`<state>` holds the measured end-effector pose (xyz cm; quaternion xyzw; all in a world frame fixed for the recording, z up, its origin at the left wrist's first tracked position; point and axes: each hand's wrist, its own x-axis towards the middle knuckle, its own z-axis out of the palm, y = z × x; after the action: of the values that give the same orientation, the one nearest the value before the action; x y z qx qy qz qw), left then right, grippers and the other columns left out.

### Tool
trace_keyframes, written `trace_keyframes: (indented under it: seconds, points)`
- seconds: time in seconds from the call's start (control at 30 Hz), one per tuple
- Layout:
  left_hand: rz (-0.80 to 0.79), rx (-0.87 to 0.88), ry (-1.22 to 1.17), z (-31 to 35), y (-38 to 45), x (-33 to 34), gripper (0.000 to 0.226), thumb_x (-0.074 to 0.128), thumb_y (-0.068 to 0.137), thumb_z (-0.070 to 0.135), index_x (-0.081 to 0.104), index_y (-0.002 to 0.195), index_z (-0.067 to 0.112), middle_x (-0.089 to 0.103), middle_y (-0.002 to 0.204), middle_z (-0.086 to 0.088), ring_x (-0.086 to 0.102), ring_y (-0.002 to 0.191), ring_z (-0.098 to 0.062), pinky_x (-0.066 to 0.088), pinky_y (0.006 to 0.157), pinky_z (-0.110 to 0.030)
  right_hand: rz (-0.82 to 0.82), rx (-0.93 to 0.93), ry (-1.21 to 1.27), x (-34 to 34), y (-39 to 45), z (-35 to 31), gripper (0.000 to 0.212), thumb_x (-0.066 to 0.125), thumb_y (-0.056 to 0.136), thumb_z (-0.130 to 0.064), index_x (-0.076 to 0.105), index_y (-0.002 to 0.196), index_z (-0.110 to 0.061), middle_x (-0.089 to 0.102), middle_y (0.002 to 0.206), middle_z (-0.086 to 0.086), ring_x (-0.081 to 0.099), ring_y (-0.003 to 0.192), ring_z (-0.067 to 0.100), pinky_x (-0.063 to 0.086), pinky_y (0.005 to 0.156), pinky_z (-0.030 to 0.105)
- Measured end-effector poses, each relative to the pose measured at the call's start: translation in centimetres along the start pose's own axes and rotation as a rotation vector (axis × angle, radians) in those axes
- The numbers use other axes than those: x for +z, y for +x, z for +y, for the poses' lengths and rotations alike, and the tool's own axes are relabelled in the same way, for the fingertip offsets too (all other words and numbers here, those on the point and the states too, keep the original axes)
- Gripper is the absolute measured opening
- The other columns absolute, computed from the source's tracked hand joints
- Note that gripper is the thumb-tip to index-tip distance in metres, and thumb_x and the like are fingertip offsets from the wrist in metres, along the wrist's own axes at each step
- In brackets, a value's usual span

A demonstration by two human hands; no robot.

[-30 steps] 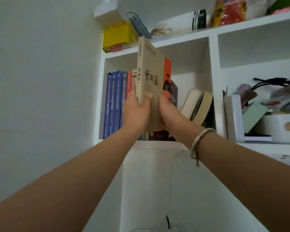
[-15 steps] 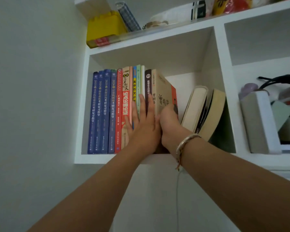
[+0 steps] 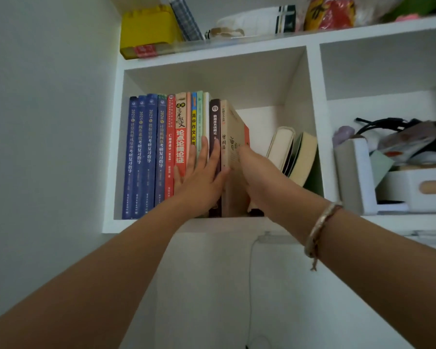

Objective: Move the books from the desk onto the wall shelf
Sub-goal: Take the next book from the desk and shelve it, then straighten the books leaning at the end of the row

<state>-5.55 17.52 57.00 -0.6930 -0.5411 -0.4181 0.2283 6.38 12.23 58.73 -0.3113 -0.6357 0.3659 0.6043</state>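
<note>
Dim soft light, wide-angle bending, slight blur

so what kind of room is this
Probably a home study or bedroom: a white wall shelf holds a row of upright study books, with a yellow plastic box and household clutter on top.

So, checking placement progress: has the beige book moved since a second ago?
Yes. The beige book went down and into the shelf, now beside the dark-spined book.

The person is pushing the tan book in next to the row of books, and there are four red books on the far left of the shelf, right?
Nearly. The four books on the far left are blue, not red, as the head view shows. The rest holds: both hands are at the tan book.
</note>
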Motion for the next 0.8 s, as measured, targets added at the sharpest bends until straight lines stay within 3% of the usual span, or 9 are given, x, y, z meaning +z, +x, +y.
trace_keyframes:
  seconds: [0.07, 0.2, 0.27, 0.33, 0.43, 0.53, 0.63, 0.7, 0.8]
  points:
    - [0.116, 0.024, -0.190, 0.9, -1.4, -0.4, 0.054, 0.030, 0.099, 0.042, 0.013, 0.149, 0.033, -0.002, 0.160, 0.008, -0.004, 0.147, -0.014, 0.001, 0.118, -0.048, 0.041, -0.162, -0.263, -2.2, -1.9, -0.8, 0.036, 0.035, 0.099, -0.022, 0.053, 0.127, -0.007, 0.062, 0.115, 0.012, 0.060, 0.093, 0.025, 0.053, 0.080, 0.036]
    - [0.316, 0.099, -0.563, 4.5, -4.6, -0.8, 0.036, 0.047, 0.097, 0.028, 0.049, 0.132, 0.022, 0.045, 0.141, 0.007, 0.039, 0.131, -0.006, 0.037, 0.109, -0.036, 0.164, -0.401, -0.577, -6.3, -3.5, -2.4, 0.028, 0.037, 0.098, -0.017, 0.054, 0.120, -0.018, 0.054, 0.093, -0.016, 0.042, 0.071, -0.006, 0.031, 0.052, -0.006]
    - [0.235, 0.093, -0.634, 6.5, -4.7, -0.6, 0.040, 0.053, 0.094, 0.030, 0.048, 0.132, 0.021, 0.052, 0.133, 0.008, 0.046, 0.123, -0.006, 0.045, 0.103, -0.035, 0.240, -0.449, -0.761, -7.3, -2.7, -3.2, 0.033, 0.038, 0.097, -0.021, 0.051, 0.127, -0.018, 0.058, 0.114, -0.004, 0.047, 0.083, 0.004, 0.028, 0.060, 0.002]
    - [0.078, 0.043, -0.667, 8.1, -3.6, -0.2, 0.057, 0.059, 0.089, 0.039, 0.040, 0.139, 0.022, 0.051, 0.136, 0.006, 0.047, 0.124, -0.010, 0.044, 0.104, -0.037, 0.252, -0.412, -0.929, -7.7, -1.6, -4.0, 0.035, 0.035, 0.097, -0.027, 0.053, 0.123, -0.012, 0.060, 0.118, 0.008, 0.055, 0.098, 0.022, 0.038, 0.073, 0.025]
    - [-0.092, -0.076, -0.572, 8.9, -1.7, 0.7, 0.077, 0.064, 0.081, 0.052, 0.031, 0.144, 0.023, 0.043, 0.144, 0.001, 0.038, 0.134, -0.021, 0.039, 0.106, -0.042, 0.170, -0.272, -1.046, -7.2, 0.2, -4.8, 0.042, 0.023, 0.099, -0.029, 0.052, 0.080, -0.005, 0.056, 0.080, 0.010, 0.056, 0.085, 0.026, 0.032, 0.105, 0.042]
    - [-0.104, -0.104, -0.577, 8.3, -1.2, 1.5, 0.066, 0.064, 0.083, 0.048, 0.039, 0.137, 0.020, 0.051, 0.128, 0.004, 0.045, 0.120, -0.016, 0.044, 0.087, -0.023, 0.183, -0.266, -1.062, -6.8, 1.3, -5.2, 0.045, 0.016, 0.099, -0.028, 0.041, 0.065, -0.012, 0.047, 0.070, 0.005, 0.046, 0.074, 0.020, 0.011, 0.118, 0.046]
    - [-0.056, -0.116, -0.752, 7.9, -1.6, 1.8, 0.046, 0.057, 0.090, 0.042, 0.044, 0.130, 0.023, 0.047, 0.092, 0.018, 0.047, 0.086, 0.002, 0.033, 0.059, -0.012, 0.133, -0.285, -0.996, -7.1, 1.0, -5.4, 0.048, 0.016, 0.100, -0.024, 0.056, 0.088, 0.000, 0.059, 0.092, 0.012, 0.052, 0.090, 0.027, 0.020, 0.117, 0.045]
    - [0.016, -0.112, -0.808, 7.7, -1.6, 2.1, 0.039, 0.057, 0.090, 0.038, 0.046, 0.125, 0.025, 0.041, 0.086, 0.024, 0.040, 0.077, 0.008, 0.034, 0.059, -0.011, 0.083, -0.286, -0.931, -7.1, 0.8, -5.7, 0.047, 0.017, 0.100, -0.019, 0.054, 0.119, 0.004, 0.059, 0.119, 0.020, 0.053, 0.112, 0.036, 0.030, 0.112, 0.047]
    - [0.086, -0.123, -0.846, 8.1, -1.4, 1.9, 0.026, 0.059, 0.089, 0.031, 0.045, 0.111, 0.026, 0.044, 0.085, 0.019, 0.042, 0.075, 0.005, 0.035, 0.055, -0.009, 0.034, -0.309, -0.854, -6.9, 0.9, -5.9, 0.049, 0.020, 0.100, -0.025, 0.056, 0.122, -0.002, 0.060, 0.122, 0.019, 0.054, 0.116, 0.034, 0.039, 0.103, 0.044]
